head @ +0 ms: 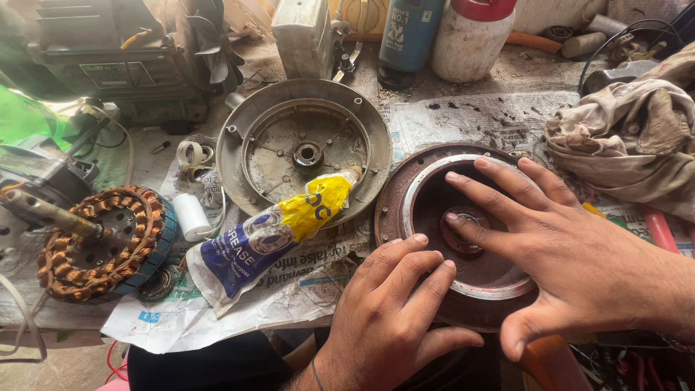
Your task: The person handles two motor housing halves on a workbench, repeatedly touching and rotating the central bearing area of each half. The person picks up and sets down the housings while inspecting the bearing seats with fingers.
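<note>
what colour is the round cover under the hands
Rusty reddish-brown round cover with a pale inner ring, seen in the head view.

Round motor cover (427, 190) near centre-right on newspaper (463, 119). Right hand (572, 253) spread in cover's bowl, one fingertip on centre hub (463, 230). Left hand (394, 318) on cover's near-left rim. Second round cover (304, 148) just left and farther, touching first. Grease tube (271, 235) across second cover's near rim, tail toward near left. Wound stator (101, 242) far left, small cylinder (192, 216) between stator and tube. Rag (630, 134) right. Bottle (407, 40) and jar (470, 40) far, behind covers.
</note>
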### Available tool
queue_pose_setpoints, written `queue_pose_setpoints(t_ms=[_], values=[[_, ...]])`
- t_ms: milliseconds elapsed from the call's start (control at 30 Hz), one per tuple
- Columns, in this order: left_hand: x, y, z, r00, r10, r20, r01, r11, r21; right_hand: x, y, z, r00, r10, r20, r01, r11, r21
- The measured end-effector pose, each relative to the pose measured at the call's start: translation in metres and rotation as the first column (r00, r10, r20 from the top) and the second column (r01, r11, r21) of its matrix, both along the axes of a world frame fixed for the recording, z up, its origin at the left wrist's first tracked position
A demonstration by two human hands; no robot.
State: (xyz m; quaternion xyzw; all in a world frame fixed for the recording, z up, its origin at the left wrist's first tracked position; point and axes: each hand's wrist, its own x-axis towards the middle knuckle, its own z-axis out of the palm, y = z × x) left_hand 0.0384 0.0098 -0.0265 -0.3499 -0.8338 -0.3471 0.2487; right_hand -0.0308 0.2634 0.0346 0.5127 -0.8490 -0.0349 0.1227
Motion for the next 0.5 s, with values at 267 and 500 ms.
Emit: queue_pose_setpoints(t_ms=[267,500], values=[[0.000,0.000,-0.002,1.000,0.001,0.001,-0.001,1.000,-0.002,0.013,0.013,-0.011,0.993,0.001,-0.117,0.000,1.000,0.007],[0.002,0.001,0.001,1.000,-0.008,0.015,0.008,1.000,0.001,-0.003,0.031,-0.013,0.994,-0.103,-0.040,0.104,0.994,0.039]])
